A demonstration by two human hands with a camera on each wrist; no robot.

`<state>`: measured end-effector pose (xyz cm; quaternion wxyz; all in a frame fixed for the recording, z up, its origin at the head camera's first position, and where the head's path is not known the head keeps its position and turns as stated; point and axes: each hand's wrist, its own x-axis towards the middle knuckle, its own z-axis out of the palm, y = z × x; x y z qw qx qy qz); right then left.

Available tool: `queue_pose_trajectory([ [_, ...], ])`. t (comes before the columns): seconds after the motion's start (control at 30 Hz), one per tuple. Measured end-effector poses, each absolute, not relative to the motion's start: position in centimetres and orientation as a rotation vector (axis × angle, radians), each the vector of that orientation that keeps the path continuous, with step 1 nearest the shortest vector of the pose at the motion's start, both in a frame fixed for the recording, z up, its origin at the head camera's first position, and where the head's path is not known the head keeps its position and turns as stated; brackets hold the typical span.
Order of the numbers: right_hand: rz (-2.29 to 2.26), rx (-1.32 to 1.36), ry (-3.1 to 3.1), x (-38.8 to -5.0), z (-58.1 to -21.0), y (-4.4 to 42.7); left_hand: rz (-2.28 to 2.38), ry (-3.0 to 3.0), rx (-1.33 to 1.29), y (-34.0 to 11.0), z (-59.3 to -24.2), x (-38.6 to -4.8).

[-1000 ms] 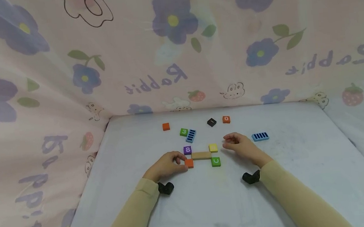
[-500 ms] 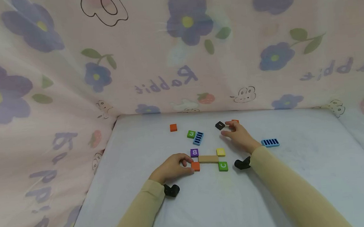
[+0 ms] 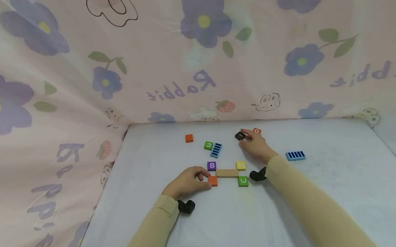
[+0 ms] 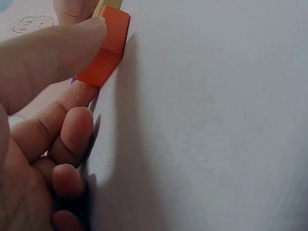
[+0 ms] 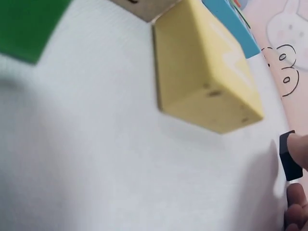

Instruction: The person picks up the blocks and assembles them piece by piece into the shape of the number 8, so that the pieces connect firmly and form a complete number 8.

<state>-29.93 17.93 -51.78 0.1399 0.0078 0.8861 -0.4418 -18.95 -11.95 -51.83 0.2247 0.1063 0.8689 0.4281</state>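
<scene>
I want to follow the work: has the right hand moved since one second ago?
Yes: against the yellow block, the right hand has moved forward and slightly left, to the black block.

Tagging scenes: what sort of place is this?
Probably a screened-off tabletop, perhaps for recording: printed cloth hangs behind and beside a white table bearing small blocks.

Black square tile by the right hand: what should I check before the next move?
1. Right hand at the black square tile: ok, overlapping it in the head and right wrist views.
2. Secure grip on that tile: cannot tell.
3. Right hand free of the orange square tile marked 0: cannot tell; partly hidden.
4. Left hand pinching the orange square block: ok.
5. Black tile beside the tan wooden-looking bar: not ok, lying apart.
</scene>
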Motion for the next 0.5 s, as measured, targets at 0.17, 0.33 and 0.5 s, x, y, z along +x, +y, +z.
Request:
queue_pose_trajectory([
  [0.17,-1.253,0.009,2.567,-30.19,-51.9,17.7,1.191,2.391,0.291,-12.1,-51.92,-18.84],
  [0.33,-1.174,0.006,2.595,-30.24,-51.7,17.62,1.194,2.389,0.294,-11.98,-51.9,-18.73],
  [0.5,-1.118,0.029,2.629,-29.97,-51.42,17.14,1.178,2.406,0.311,-12.01,-51.63,-18.75],
])
